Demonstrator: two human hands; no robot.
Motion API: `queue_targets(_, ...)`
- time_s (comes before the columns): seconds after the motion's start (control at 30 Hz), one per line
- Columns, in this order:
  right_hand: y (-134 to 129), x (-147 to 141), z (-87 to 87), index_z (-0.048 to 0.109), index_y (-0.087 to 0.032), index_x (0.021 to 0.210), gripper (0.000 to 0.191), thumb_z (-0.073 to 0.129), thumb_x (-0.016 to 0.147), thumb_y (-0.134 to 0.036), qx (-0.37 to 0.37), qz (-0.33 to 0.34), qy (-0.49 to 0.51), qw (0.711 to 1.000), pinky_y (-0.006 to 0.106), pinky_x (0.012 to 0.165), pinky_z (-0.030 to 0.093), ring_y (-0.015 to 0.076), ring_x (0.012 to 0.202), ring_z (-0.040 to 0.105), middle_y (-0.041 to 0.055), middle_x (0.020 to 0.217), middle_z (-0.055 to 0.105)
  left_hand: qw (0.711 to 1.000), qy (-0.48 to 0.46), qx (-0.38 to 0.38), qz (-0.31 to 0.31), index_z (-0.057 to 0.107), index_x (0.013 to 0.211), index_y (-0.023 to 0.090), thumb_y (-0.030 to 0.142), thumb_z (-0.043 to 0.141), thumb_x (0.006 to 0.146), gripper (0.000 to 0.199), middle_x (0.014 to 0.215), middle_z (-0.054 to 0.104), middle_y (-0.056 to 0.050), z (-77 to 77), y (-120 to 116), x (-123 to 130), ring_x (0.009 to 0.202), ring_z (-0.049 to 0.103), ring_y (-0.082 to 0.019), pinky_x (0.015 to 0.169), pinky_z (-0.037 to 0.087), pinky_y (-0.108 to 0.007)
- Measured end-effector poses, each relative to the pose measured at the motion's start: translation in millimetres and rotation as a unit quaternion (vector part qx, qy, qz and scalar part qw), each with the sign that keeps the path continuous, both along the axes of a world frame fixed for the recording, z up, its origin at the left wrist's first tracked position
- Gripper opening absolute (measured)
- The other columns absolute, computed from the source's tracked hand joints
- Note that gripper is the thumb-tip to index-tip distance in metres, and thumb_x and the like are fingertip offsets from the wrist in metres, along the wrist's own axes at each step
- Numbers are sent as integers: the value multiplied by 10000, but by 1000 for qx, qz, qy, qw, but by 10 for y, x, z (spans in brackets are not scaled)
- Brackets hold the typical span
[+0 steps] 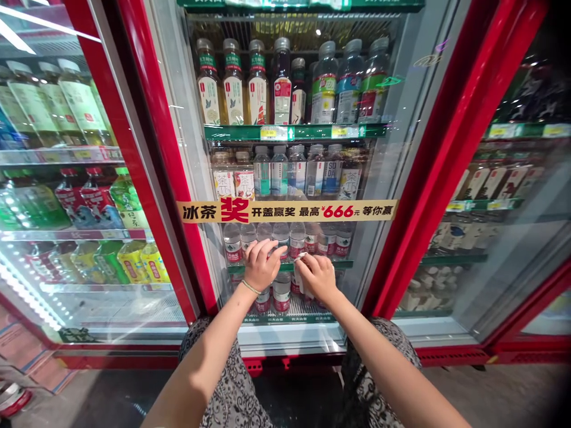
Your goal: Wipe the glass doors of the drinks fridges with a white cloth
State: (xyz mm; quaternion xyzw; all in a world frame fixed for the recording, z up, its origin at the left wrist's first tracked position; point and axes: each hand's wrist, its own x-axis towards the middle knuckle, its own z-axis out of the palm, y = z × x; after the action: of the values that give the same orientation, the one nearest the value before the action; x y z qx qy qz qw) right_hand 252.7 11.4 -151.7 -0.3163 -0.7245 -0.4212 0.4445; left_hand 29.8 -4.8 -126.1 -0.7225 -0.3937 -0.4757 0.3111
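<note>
My left hand (262,264) is raised in front of the glass door of a drinks fridge, fingers apart and slightly bent, with nothing in it. Just to its right, my right hand (317,274) pinches a crumpled white tissue (303,279) between thumb and fingers, part of it hanging below. Both are below a yellow banner (285,211) with black and red writing that runs across the door. Behind the glass, water bottles (342,241) with red and white labels stand on a low shelf.
Red door frames (428,160) flank the middle door. Upper shelves hold tea bottles (209,89) and more drinks. Another fridge section with green bottles (127,196) is at the left. Pink boxes (27,345) sit on the floor at lower left. My knees are near the fridge base.
</note>
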Motion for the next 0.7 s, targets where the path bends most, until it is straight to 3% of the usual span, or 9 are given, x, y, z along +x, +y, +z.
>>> queue_targets(0.07, 28, 10, 42, 704, -318, 1107, 213, 660, 922, -221, 0, 10, -22, 1000, 348, 906, 378, 200, 1012, 513, 34, 1110, 705, 1000, 4, 8, -7, 728, 1211, 383, 237, 612, 916, 349, 1183, 725, -46, -64, 51, -6, 1220, 625, -235, 1201, 353, -472)
queue_targets(0.2, 68, 66, 79, 717, -317, 1087, 217, 621, 926, -207, -20, -25, 80, 996, 343, 858, 375, 200, 981, 510, 40, 1092, 692, 1000, 19, -8, -13, 726, 1222, 386, 264, 617, 911, 351, 1191, 726, -41, -153, 110, -52, 1247, 620, -233, 1217, 346, -457)
queue_targets(0.3, 60, 97, 60, 712, -316, 1075, 195, 626, 930, -219, -35, -28, 31, 999, 336, 845, 369, 188, 942, 503, 25, 1094, 699, 999, 25, -5, -19, 709, 1257, 387, 257, 617, 912, 381, 1199, 724, -45, -173, 133, -83, 1264, 615, -236, 1237, 316, -466)
queue_targets(0.4, 47, 117, 80, 702, -321, 1075, 173, 640, 935, -240, -12, -37, -8, 999, 338, 889, 361, 186, 977, 506, 15, 1115, 705, 999, 46, 14, -21, 672, 1315, 409, 241, 614, 919, 434, 1230, 724, -35, -162, 133, -93, 1280, 611, -237, 1256, 278, -468)
queue_targets(0.53, 29, 165, 112, 707, -277, 1020, 146, 617, 935, -200, 19, -61, 85, 994, 355, 891, 363, 209, 994, 505, 51, 1062, 698, 997, 71, -2, -31, 606, 1392, 429, 207, 580, 937, 506, 1301, 709, -19, -114, 100, -69, 1306, 606, -229, 1269, 260, -467)
queue_targets(0.7, 42, 223, 101, 704, -314, 1028, 171, 650, 916, -198, 3, -25, 4, 1000, 338, 928, 359, 189, 1021, 512, 11, 1095, 704, 992, 116, -34, -40, 525, 1469, 413, 187, 542, 952, 564, 1395, 662, -20, -55, 58, -36, 1352, 579, -214, 1269, 260, -443)
